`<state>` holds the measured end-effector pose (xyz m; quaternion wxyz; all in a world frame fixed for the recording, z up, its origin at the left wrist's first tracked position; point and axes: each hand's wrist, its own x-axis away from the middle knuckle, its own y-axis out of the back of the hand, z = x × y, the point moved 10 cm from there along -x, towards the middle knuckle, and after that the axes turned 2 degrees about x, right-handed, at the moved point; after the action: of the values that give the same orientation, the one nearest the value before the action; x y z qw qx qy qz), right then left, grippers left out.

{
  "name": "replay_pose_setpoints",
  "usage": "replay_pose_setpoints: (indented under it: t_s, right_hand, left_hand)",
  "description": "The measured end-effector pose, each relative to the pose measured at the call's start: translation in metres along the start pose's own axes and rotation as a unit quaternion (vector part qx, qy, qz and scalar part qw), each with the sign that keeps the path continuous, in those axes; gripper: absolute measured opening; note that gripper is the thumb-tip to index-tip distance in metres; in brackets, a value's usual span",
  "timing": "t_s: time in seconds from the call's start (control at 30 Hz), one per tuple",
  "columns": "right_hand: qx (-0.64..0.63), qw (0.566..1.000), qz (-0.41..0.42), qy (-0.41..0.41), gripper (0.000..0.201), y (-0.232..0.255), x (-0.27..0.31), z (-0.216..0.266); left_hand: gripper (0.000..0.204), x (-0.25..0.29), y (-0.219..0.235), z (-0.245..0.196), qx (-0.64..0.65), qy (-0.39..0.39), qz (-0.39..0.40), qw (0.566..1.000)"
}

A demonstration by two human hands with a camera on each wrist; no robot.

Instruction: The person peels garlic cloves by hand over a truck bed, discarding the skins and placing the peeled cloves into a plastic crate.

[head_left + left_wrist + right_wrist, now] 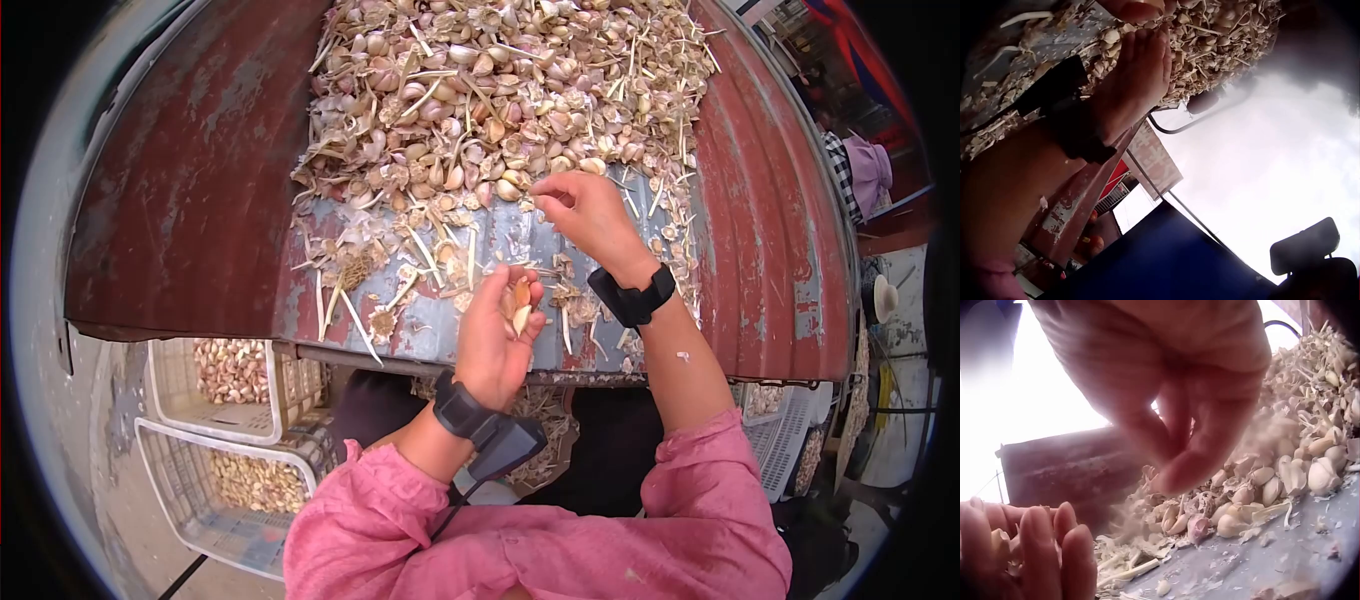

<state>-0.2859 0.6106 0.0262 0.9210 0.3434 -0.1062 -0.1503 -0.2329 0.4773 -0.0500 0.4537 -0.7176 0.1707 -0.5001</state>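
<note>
My left hand [497,335] is turned palm up low over the sheet-metal surface [512,232], its fingers curled round a few garlic cloves [521,308]. In the right wrist view those fingers [1038,550] bend up around the cloves. My right hand [590,215] hovers at the near edge of a big garlic heap [480,110]. Its thumb and fingers are bent, with the tips [1179,475] drawn together and nothing plain to see between them. Whole cloves and papery skins lie just beyond the fingertips.
Dry stalks [425,258] and peeled-off skins litter the metal between the hands. Below the sheet's left edge stand two plastic crates, one with pinkish cloves [232,370], another with paler cloves [258,482]. A white basket [775,455] stands at the right.
</note>
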Motion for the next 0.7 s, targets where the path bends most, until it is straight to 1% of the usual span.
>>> replay_pose_setpoints:
  t_s: [0.03, 0.07, 0.13, 0.17, 0.23, 0.27, 0.3, 0.33, 0.37, 0.4, 0.43, 0.47, 0.5, 0.57, 0.63, 0.7]
  right_hand:
    - [0.11, 0.988, -0.076, 0.079, 0.021, 0.005, -0.012, 0.006]
    - [0.11, 0.988, -0.075, 0.081, 0.021, -0.005, -0.023, -0.002]
    - [0.217, 0.963, -0.085, 0.131, 0.018, -0.02, -0.031, 0.007]
    - [0.217, 0.963, -0.085, 0.133, 0.018, -0.019, -0.03, 0.004]
    - [0.208, 0.973, -0.013, 0.104, 0.02, -0.024, -0.022, 0.004]
    - [0.106, 0.994, 0.033, -0.007, 0.026, -0.025, -0.015, -0.019]
    - [0.106, 0.994, 0.032, -0.008, 0.026, -0.02, -0.003, -0.018]
    - [-0.024, 0.999, 0.037, -0.018, 0.026, -0.016, 0.01, -0.015]
    - [-0.154, 0.987, 0.041, -0.03, 0.026, -0.014, 0.024, -0.012]
    - [-0.121, 0.993, 0.007, 0.017, 0.028, -0.004, 0.038, 0.006]
    - [-0.088, 0.994, -0.027, 0.063, 0.029, 0.006, 0.053, 0.023]
    - [0.044, 0.987, -0.064, 0.138, 0.027, 0.011, 0.065, 0.044]
    - [0.043, 0.988, -0.067, 0.134, 0.027, 0.013, 0.071, 0.047]
    - [0.164, 0.956, -0.098, 0.223, 0.027, 0.014, 0.088, 0.07]
    - [0.141, 0.959, -0.113, 0.217, 0.028, 0.018, 0.094, 0.067]
    - [0.029, 0.964, -0.109, 0.239, 0.023, 0.027, 0.099, 0.06]
  left_hand:
    - [0.015, -0.002, 0.001, -0.001, -0.004, -0.001, 0.004, 1.0]
    - [0.014, -0.003, 0.001, -0.001, -0.009, -0.002, 0.007, 1.0]
    - [0.014, -0.003, -0.002, -0.006, -0.023, -0.02, 0.005, 1.0]
    - [0.014, -0.003, -0.004, -0.01, -0.039, -0.037, 0.003, 0.999]
    - [0.015, -0.004, -0.005, -0.017, -0.06, -0.048, -0.003, 0.997]
    - [0.016, -0.003, -0.005, -0.018, -0.082, -0.054, -0.011, 0.995]
    - [0.016, -0.003, -0.005, -0.018, -0.083, -0.053, -0.011, 0.995]
    - [0.018, -0.003, -0.006, -0.019, -0.101, -0.052, -0.012, 0.993]
    - [0.019, -0.003, -0.006, -0.017, -0.119, -0.048, -0.014, 0.992]
    - [0.019, -0.001, -0.008, -0.015, -0.119, -0.045, -0.016, 0.992]
    - [0.022, 0.001, -0.013, -0.014, -0.165, -0.043, -0.009, 0.985]
    - [0.025, 0.003, -0.017, -0.012, -0.21, -0.041, -0.002, 0.977]
    - [0.025, 0.004, -0.019, -0.01, -0.213, -0.037, -0.002, 0.976]
    - [0.025, 0.005, -0.026, -0.011, -0.292, -0.059, 0.011, 0.955]
    - [0.024, 0.002, -0.023, -0.009, -0.296, -0.061, 0.009, 0.953]
    - [0.022, 0.001, -0.033, 0.001, -0.256, -0.012, 0.082, 0.963]
